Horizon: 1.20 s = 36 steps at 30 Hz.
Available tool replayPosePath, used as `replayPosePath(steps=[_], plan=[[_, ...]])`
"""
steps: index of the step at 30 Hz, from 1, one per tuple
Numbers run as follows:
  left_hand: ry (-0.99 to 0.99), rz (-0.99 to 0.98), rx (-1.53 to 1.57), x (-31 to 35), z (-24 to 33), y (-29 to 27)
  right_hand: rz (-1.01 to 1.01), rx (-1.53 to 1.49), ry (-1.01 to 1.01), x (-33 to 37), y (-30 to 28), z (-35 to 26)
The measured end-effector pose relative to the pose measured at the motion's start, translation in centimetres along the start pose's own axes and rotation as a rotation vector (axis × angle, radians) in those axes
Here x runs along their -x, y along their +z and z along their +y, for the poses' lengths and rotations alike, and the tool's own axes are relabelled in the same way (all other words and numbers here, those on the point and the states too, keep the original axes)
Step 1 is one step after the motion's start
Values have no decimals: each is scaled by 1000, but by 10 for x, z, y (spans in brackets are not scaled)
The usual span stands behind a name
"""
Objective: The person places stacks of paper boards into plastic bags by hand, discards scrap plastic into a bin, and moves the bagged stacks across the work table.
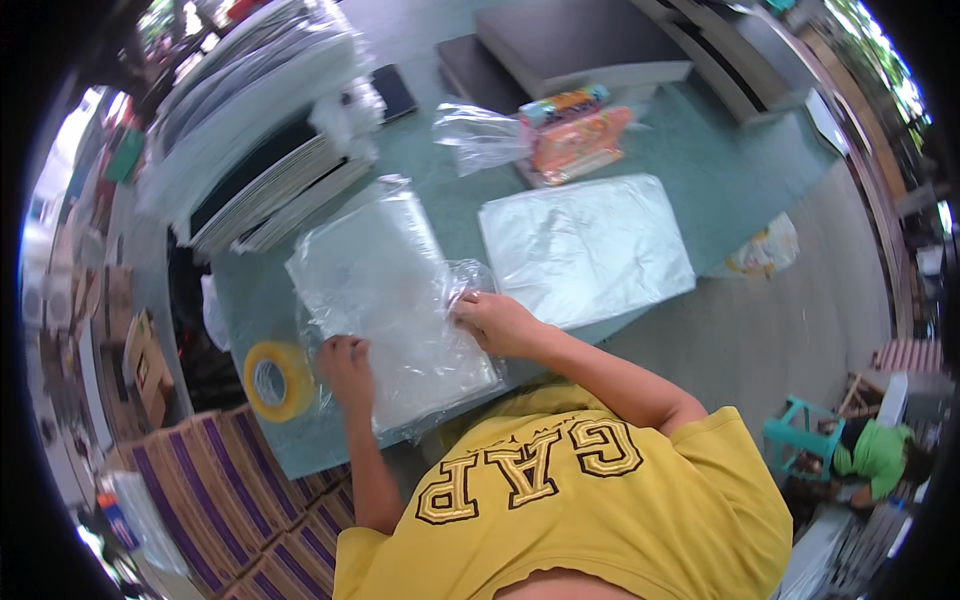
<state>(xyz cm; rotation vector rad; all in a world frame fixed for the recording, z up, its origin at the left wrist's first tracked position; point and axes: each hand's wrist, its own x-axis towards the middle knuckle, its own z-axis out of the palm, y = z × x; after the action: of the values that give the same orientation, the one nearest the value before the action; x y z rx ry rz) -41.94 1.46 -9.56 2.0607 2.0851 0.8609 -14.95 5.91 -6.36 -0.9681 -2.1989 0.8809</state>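
Note:
A flat white pack in a loose clear plastic bag [385, 290] lies before me at the table's near edge. My right hand [495, 322] is closed at the bag's right side, its fingertips pinching the crinkled plastic. At the lower left edge, my left hand [347, 372] has its fingers curled over the same plastic. To the right of my right hand rests a second flat pack in whitish plastic [588, 248]. A large roll of yellowish clear tape [278, 381] is beside my left hand.
Wrapped stacks of flat sheets [280, 190] stand at the far left, near a dark phone-like object [394, 92]. A bag of colourful packets [575, 135] and dark boxes [585, 45] lie beyond. Cartons [215, 490] are stacked lower left. A person in green [880, 455] is at far right.

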Motion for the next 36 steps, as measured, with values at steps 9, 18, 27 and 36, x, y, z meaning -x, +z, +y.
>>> replayPosePath(steps=[9, 18, 27, 36], plan=[[58, -129, 305, -62, 140, -39, 1194, -631, 517, 112, -146, 27], [214, -1041, 750, -14, 475, 133, 842, -781, 456, 271, -222, 36], [-448, -1449, 939, 108, 685, 308, 1269, -416, 879, 473, -282, 79], [-317, -1421, 440, 116, 701, 560, 1583, -746, 1626, 664, -212, 135]])
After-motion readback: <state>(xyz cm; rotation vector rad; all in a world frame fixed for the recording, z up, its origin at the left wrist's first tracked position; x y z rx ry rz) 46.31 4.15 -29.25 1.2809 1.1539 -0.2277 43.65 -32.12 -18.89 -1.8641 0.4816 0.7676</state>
